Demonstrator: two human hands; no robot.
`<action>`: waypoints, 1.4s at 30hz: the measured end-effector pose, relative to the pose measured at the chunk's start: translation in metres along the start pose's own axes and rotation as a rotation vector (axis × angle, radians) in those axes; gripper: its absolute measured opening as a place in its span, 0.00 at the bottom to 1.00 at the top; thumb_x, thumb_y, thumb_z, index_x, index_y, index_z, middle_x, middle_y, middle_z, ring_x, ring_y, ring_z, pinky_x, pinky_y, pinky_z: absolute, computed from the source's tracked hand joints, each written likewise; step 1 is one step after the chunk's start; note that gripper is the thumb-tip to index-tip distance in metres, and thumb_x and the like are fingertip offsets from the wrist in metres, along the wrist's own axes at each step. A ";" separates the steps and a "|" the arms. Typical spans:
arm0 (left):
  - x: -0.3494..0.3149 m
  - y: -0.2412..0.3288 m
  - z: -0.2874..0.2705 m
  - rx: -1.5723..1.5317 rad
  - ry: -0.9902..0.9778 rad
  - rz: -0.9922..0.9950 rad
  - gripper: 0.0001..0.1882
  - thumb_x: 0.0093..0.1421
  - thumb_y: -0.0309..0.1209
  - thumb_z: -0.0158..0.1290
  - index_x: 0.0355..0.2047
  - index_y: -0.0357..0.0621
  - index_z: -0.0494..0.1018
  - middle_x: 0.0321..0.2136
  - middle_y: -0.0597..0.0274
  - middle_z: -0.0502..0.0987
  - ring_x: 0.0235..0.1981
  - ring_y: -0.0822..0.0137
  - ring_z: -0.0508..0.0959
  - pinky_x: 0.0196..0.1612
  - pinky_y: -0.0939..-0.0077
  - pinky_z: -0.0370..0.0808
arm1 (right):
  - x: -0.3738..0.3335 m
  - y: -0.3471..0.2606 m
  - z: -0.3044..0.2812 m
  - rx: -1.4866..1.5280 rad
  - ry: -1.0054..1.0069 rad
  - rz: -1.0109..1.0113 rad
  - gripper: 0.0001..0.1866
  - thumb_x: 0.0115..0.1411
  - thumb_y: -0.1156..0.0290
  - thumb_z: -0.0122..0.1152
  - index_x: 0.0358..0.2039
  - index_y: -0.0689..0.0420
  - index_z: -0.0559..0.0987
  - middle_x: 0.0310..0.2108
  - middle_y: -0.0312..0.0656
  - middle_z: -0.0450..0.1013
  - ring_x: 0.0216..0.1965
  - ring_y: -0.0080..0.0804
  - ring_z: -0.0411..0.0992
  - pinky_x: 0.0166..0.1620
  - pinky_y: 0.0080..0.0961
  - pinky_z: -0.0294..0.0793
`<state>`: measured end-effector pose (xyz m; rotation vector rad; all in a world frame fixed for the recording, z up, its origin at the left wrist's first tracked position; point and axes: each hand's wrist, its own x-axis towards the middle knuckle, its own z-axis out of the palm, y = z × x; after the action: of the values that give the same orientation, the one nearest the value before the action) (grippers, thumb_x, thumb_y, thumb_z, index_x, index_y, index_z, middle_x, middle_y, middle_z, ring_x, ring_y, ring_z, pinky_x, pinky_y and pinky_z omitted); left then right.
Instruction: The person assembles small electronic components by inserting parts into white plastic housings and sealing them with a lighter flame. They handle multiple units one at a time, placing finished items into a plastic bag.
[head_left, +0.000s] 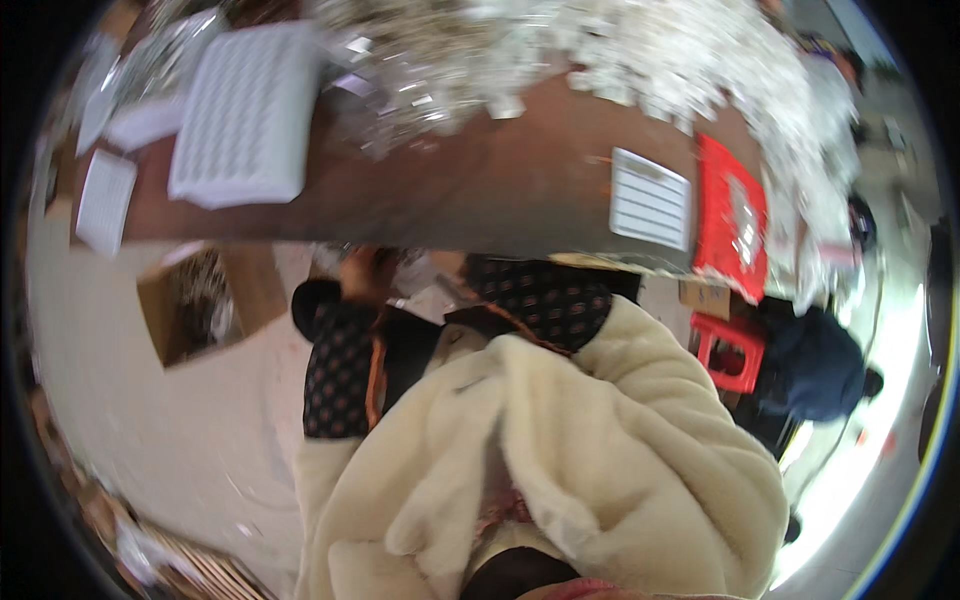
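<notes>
Both my arms, in cream fleece with dark patterned oversleeves, reach down to the table's near edge. My left hand [368, 276] is just below that edge, blurred, beside some crumpled clear plastic [424, 292]. Its fingers are smeared, so I cannot make out a grip. The right oversleeve [540, 300] runs leftward under the edge toward the same plastic. My right hand is not clearly visible there.
On the brown table [480, 190] lie a white stack of ridged sheets [245, 115], a lined white card [650, 198], a red packet [730, 215] and a heap of small white pieces [690, 60]. An open cardboard box [210, 305] and a red stool [728, 352] stand below. A person in dark clothing [815, 365] is at right.
</notes>
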<state>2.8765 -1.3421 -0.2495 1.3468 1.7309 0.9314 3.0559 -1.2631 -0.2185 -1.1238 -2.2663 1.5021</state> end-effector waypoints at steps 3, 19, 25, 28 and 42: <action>-0.032 0.055 -0.019 -0.166 0.100 0.118 0.15 0.54 0.26 0.59 0.43 0.37 0.77 0.37 0.50 0.80 0.39 0.56 0.81 0.44 0.67 0.76 | -0.022 -0.036 -0.010 0.090 0.002 -0.075 0.13 0.57 0.67 0.60 0.42 0.54 0.78 0.39 0.51 0.75 0.40 0.47 0.74 0.41 0.37 0.74; -0.063 0.282 -0.051 0.276 0.272 0.574 0.16 0.53 0.20 0.58 0.44 0.34 0.78 0.31 0.51 0.79 0.30 0.58 0.80 0.35 0.72 0.76 | -0.123 -0.165 -0.124 -0.185 0.658 -0.655 0.08 0.47 0.73 0.67 0.28 0.54 0.76 0.24 0.40 0.73 0.25 0.41 0.75 0.27 0.34 0.74; -0.001 0.302 -0.026 0.217 0.231 0.558 0.17 0.54 0.25 0.58 0.46 0.38 0.76 0.31 0.52 0.78 0.31 0.55 0.79 0.37 0.69 0.75 | -0.099 -0.158 -0.166 -0.270 0.786 -0.379 0.09 0.51 0.77 0.66 0.34 0.58 0.78 0.27 0.44 0.76 0.26 0.41 0.75 0.31 0.30 0.75; 0.018 0.300 -0.026 0.171 0.182 0.497 0.18 0.54 0.24 0.57 0.46 0.37 0.76 0.31 0.51 0.78 0.31 0.55 0.79 0.37 0.71 0.75 | -0.090 -0.150 -0.177 0.034 0.785 -0.240 0.08 0.53 0.75 0.66 0.35 0.58 0.79 0.28 0.43 0.77 0.26 0.35 0.76 0.31 0.27 0.75; 0.029 0.290 -0.010 0.190 0.239 0.592 0.18 0.54 0.21 0.54 0.46 0.35 0.75 0.31 0.48 0.77 0.32 0.50 0.78 0.36 0.65 0.74 | -0.077 -0.140 -0.172 -0.139 0.795 -0.388 0.07 0.50 0.78 0.65 0.32 0.59 0.81 0.30 0.45 0.76 0.29 0.41 0.76 0.32 0.27 0.75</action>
<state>2.9897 -1.2608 0.0063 2.0029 1.6471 1.3163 3.1346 -1.2224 -0.0010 -0.9893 -1.8706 0.5959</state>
